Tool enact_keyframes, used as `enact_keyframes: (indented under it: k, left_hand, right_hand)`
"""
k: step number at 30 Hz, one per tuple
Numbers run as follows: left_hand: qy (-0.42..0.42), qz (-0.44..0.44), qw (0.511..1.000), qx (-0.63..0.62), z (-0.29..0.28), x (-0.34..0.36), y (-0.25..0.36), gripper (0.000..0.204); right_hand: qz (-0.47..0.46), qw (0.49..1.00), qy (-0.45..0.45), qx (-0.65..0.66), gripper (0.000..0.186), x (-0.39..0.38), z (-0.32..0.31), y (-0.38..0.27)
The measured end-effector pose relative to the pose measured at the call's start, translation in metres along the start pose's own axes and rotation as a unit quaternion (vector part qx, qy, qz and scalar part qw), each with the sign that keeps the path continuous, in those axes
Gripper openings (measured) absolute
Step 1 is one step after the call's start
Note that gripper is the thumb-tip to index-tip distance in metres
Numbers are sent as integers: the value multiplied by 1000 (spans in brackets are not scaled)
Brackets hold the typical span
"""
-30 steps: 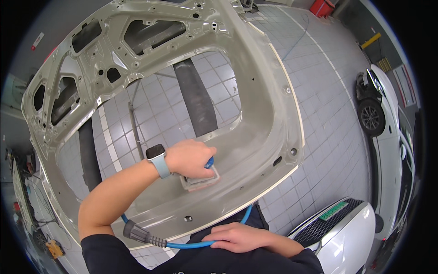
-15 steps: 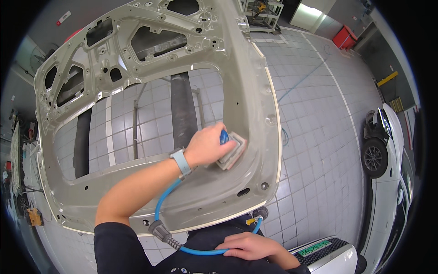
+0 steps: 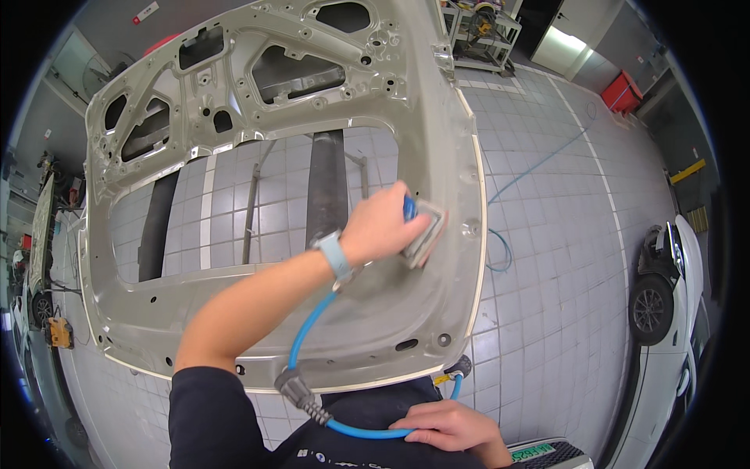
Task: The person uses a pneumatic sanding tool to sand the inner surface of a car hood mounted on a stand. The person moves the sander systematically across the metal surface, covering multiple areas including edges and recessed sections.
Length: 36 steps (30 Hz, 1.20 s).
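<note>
A large grey-beige car tailgate panel [image 3: 441, 293], with a wide window opening and several cut-outs, lies in front of me. My left hand [image 3: 379, 227], a watch on its wrist, is closed over a rectangular sander [image 3: 424, 241] with a blue top. The sander's pad, slightly blurred, rests on the panel right of the opening's near corner. From the sander a blue hose [image 3: 311, 322] runs back to a dark grey coupling [image 3: 295, 387] and on across my body. My right hand [image 3: 451, 426] grips this hose near my waist, its fingertips wrapped round it.
Dark padded stand bars [image 3: 326, 184] show through the opening. Pale tape [image 3: 478, 258] lines the panel's right edge. A thin air line [image 3: 539, 156] trails over the tiled floor. At right stands a white car [image 3: 660, 375]; a tool cart [image 3: 484, 39] and red bin [image 3: 621, 94] are farther off.
My left hand and the sander have moved farther away and a little right over the panel. My right hand still holds the hose. The whole view has shifted slightly.
</note>
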State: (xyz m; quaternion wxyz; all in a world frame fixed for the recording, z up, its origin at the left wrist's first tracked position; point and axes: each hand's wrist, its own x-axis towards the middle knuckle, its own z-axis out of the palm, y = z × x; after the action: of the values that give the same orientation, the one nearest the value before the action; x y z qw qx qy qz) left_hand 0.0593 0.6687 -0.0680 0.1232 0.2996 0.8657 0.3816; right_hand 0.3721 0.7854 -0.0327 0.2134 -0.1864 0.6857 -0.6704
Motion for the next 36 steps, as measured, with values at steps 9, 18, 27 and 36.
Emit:
enact_keyframes:
  k: [9, 18, 27, 36]
  left_hand:
    - [-150, -83, 985, -13, -11, -88, 11, 55]
    - [-12, -112, 983, -142, 1, 37, -49, 60]
    - [110, -87, 975, -174, -30, 216, -75, 61]
    - [116, -110, 975, -154, -19, 193, -61, 61]
  right_hand:
    - [-52, 988, -136, 52, 28, 0, -51, 7]
    - [34, 998, -33, -30, 27, 26, -90, -28]
    - [145, 968, 167, -119, 24, 65, -77, -60]
    - [114, 971, 163, -131, 22, 47, -70, -64]
